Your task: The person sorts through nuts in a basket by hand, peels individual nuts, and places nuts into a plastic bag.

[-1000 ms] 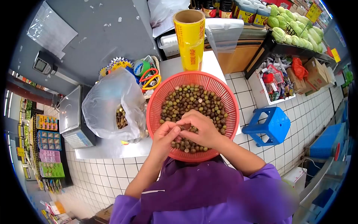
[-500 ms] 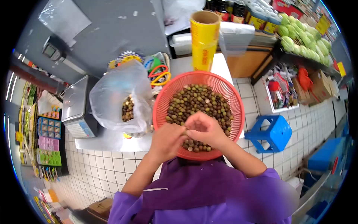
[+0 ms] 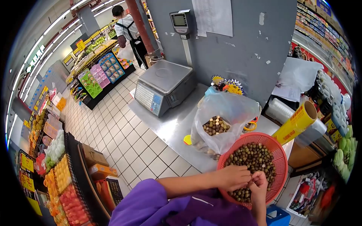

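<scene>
A red plastic basket (image 3: 282,154) stands at the table's near right corner, filled with small round brown and green nuts or fruits (image 3: 253,156). Over its near part, my left hand (image 3: 233,177) has its fingers pinched together. Against its fingertips, my right hand (image 3: 258,185) is closed in a pinch too. Whatever lies between the fingers is too small and hidden to name. Left of the basket sits an open clear plastic bag (image 3: 237,113), with more of the round pieces (image 3: 216,125) inside, some of them pale.
A weighing scale (image 3: 163,83) stands on the metal table (image 3: 177,130). Behind the basket leans a yellow roll of wrap (image 3: 296,122). A blue stool (image 3: 277,216) is below right. Fruit shelves (image 3: 62,180) line the left; a person (image 3: 128,32) stands farther off.
My view has swung left, so the basket and hands now appear farther right and the scale and aisle come into sight. Both hands stay pinched together over the basket.
</scene>
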Tool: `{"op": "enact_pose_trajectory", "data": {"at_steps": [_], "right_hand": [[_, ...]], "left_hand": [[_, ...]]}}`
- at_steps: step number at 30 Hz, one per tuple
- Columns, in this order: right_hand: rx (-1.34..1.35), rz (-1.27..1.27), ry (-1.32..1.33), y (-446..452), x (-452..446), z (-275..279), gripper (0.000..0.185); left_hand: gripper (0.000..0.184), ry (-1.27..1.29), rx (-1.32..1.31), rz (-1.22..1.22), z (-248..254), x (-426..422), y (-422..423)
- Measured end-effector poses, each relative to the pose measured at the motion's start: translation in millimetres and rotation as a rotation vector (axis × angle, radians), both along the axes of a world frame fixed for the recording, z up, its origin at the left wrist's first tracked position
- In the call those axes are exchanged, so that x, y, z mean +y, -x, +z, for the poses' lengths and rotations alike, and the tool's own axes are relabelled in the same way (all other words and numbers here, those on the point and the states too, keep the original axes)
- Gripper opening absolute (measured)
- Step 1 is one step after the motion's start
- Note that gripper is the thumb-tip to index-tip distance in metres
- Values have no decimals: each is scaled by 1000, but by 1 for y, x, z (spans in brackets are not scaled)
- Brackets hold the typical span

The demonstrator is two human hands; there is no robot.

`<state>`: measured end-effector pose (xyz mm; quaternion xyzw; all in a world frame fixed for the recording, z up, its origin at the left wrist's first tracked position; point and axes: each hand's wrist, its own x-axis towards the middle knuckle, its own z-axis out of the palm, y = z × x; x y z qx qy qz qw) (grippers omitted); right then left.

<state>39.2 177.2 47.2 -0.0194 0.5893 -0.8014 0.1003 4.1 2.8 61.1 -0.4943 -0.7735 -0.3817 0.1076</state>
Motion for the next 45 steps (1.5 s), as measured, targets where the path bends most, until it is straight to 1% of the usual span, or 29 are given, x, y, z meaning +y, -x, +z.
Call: {"op": "enact_pose_trajectory", "data": {"at_steps": [2,7,10,13,14,16,18,19,20,21,22,23,24,25,26,28,30,31,32,34,36,37,38,39,40,41,43,44,45], "right_hand": [[2,-2,16,1,-3,0,18],[-104,-17,54,-1,-5,12,15],[-173,81,206,-6,-8,12,22],[-233,186,95,-18,-9,5,29],[-252,130,99,-20,-10,9,29],[-240,262,262,-19,-14,20,35],[-205,282,180,-14,-7,17,41],[-242,238,149,-8,-2,-1,38],[42,151,-124,3,5,-22,33],[-34,91,-368,14,18,-38,29],[98,-30,-626,28,30,-57,27],[232,-92,-871,42,43,-68,24],[207,-116,-961,54,49,-69,21],[353,-184,-1134,67,53,-81,21],[429,-263,-1220,76,55,-91,21],[450,-289,-1310,97,50,-113,22],[476,-308,-1359,98,37,-113,22],[506,-331,-1408,98,27,-107,23],[613,-335,-1363,98,16,-100,22],[562,-157,-1154,93,-9,-98,17],[540,121,-1259,95,-40,-117,15],[448,56,-1237,99,-55,-123,21],[376,92,-1277,96,-58,-129,22],[377,151,-1312,106,-57,-120,22],[452,128,-1252,108,-52,-133,21],[463,156,-1291,108,-46,-136,19],[273,91,-992,98,-29,-142,13],[139,92,-725,92,-21,-143,16],[-105,135,-343,81,-22,-112,13]], "left_hand": [[14,-26,-79,19,2,-2,-2],[12,-53,-58,57,13,-9,-1],[23,62,-90,58,16,-20,-3],[21,189,-125,49,34,-24,-11],[21,189,-141,-8,36,-23,-12],[17,183,-143,96,40,-29,-13],[15,169,-121,165,51,-47,-5],[18,125,-69,257,57,-62,6],[20,84,-17,357,64,-76,17],[23,137,86,494,71,-85,32],[26,192,189,634,77,-90,43],[26,194,183,635,82,-92,48],[29,189,268,685,87,-94,53],[32,188,352,729,89,-95,57],[32,195,344,724,87,-95,53],[32,28,312,504,77,-87,38],[29,55,211,262,63,-65,24],[28,85,122,225,53,-59,18],[27,113,36,191,42,-55,12],[25,130,-62,213,26,-53,2],[21,96,-155,217,4,-59,-4],[16,182,-208,196,-7,-64,-1],[15,81,-189,167,-26,-63,-8],[13,41,-174,241,-28,-57,-4],[12,29,-200,266,-43,-53,-5],[14,37,-199,281,-47,-49,-3],[17,34,-199,320,-53,-40,1],[21,65,-269,345,-54,-34,4],[26,96,-310,374,-53,-28,1]]}}
